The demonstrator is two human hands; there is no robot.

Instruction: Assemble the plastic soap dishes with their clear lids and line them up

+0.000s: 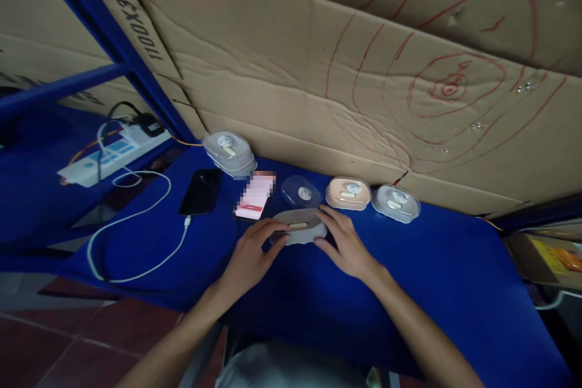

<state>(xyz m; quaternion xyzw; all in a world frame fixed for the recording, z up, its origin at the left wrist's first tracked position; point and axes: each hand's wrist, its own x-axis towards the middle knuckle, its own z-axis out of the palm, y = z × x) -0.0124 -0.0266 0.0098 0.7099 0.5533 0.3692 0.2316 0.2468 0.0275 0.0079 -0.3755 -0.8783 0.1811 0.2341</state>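
Note:
A shallow grey oval container with a small cream-coloured piece in it stands in front of me on the blue table. My left hand grips its left end between thumb and fingers. At the right end, my right hand has its fingers on the rim and its thumb against the near side. Just behind lies a clear lid with a round white sticker. Farther right are a peach container and a grey container, both under clear lids.
Grey lidded containers are stacked at the back left. A lit phone and a dark phone on a white cable lie left of my hands. A power strip sits farther left. Cardboard walls the table's back.

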